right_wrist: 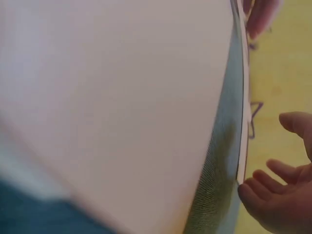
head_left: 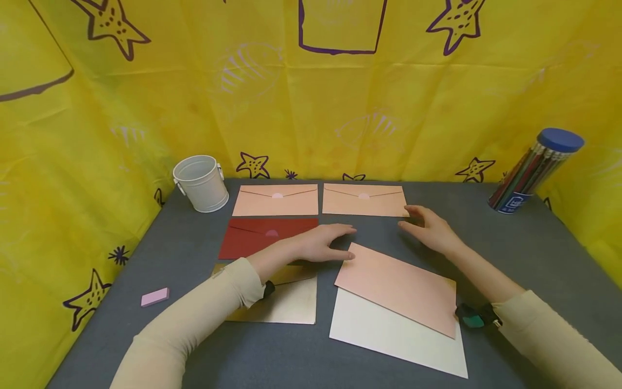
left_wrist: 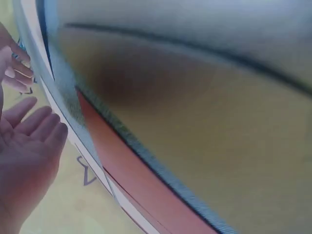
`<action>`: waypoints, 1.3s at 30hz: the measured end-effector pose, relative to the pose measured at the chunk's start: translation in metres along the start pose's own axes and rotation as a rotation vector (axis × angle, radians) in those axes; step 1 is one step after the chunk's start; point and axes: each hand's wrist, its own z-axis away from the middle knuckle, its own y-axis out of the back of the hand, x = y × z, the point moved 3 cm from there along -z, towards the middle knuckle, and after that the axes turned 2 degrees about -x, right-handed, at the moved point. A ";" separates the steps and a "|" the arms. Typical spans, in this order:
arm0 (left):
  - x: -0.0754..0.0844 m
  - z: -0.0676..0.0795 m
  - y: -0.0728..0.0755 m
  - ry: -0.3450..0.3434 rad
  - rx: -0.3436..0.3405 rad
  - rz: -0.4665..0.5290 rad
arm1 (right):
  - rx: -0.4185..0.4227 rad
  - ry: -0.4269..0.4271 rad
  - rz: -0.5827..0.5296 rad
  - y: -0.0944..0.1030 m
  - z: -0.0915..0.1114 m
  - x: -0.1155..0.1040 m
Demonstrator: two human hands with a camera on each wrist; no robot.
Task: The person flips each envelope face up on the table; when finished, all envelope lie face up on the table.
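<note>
My left hand (head_left: 320, 243) reaches over the red envelope (head_left: 243, 240), fingers extended and holding nothing. Its thumb tip overlaps the top left corner of a slanted pink paper rectangle (head_left: 398, 289) in the head view. That rectangle lies partly over a white sheet (head_left: 389, 335). Farther right, my right hand (head_left: 432, 229) has its fingers spread, with fingertips right at the lower right corner of a peach envelope (head_left: 364, 206). Beside that lies a pink envelope (head_left: 277, 206). A gold envelope (head_left: 291, 302) is partly hidden under my left forearm. Both hands (left_wrist: 29, 151) (right_wrist: 282, 190) look relaxed in the wrist views.
A white bucket (head_left: 201, 186) stands at the back left, and a pink eraser (head_left: 155, 297) lies near the left edge. At the back right, a clear tube of pencils (head_left: 534, 167) has a blue lid. A yellow patterned cloth (head_left: 311, 119) hangs behind the dark table (head_left: 194, 259).
</note>
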 end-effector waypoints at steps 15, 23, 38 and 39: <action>0.013 0.021 -0.019 -0.082 -0.160 -0.048 | -0.067 0.192 0.076 -0.015 0.082 0.002; 0.017 0.025 -0.025 -0.127 -0.181 -0.148 | -0.138 0.253 0.153 -0.021 0.118 0.006; 0.017 0.025 -0.032 -0.142 -0.178 -0.276 | -0.256 0.244 0.127 -0.022 0.152 0.021; 0.017 0.025 -0.032 -0.140 -0.178 -0.276 | -0.260 0.241 0.125 -0.022 0.152 0.022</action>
